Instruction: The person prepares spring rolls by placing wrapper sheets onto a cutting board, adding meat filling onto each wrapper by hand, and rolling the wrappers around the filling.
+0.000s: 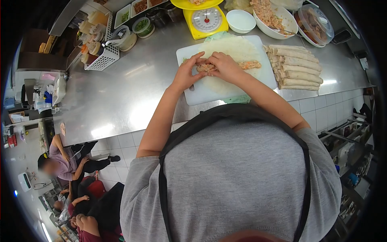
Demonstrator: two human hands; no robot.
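A white cutting board lies on the steel counter with a thin round pale wrapper spread over it. Across the wrapper runs a strip of orange-pink filling. Both hands are at the strip's left part: my left hand has its thumb and fingers curved around the left end, and my right hand pinches the filling just beside it, fingers pressed together. The rest of the strip shows to the right of my right hand. Right of the board, several finished pale rolls are stacked.
Behind the board stand a yellow scale, a small white bowl, a large bowl of filling and a lidded container. A white basket of bottles is at the back left of the counter. People sit at the lower left.
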